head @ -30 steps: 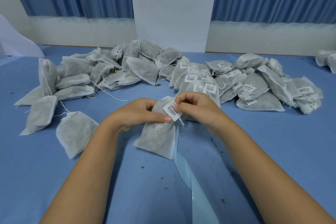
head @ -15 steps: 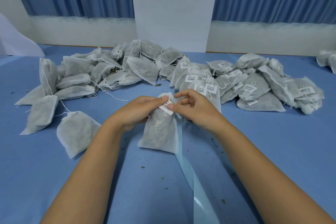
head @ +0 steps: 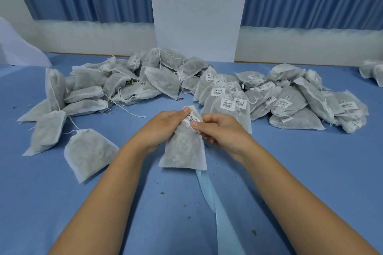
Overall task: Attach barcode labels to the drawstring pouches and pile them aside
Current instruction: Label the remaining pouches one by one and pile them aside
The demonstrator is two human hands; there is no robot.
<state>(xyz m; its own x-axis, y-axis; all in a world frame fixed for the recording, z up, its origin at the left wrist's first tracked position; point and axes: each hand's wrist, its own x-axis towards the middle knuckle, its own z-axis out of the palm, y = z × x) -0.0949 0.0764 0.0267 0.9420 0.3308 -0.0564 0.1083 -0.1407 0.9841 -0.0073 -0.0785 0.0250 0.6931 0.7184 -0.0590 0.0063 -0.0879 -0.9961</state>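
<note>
A white drawstring pouch point(head: 183, 151) filled with dark herbs is held upright in the middle of the blue table point(head: 310, 172). My left hand point(head: 163, 128) grips its gathered neck from the left. My right hand point(head: 221, 130) presses its thumb on a white barcode label point(head: 191, 119) lying across the pouch's neck. Unlabelled pouches point(head: 99, 89) are heaped at the back left. Labelled pouches point(head: 286, 101) are piled at the back right.
A pale blue backing strip point(head: 219, 213) runs from under the held pouch toward the near edge. One loose pouch point(head: 89, 151) lies flat at the left of my left arm. Herb crumbs dot the table. More pouches point(head: 373, 70) sit at the far right edge.
The pouch was raised from a slanted lie to upright. The label went from being held out in front of the pouch to lying pressed on its neck.
</note>
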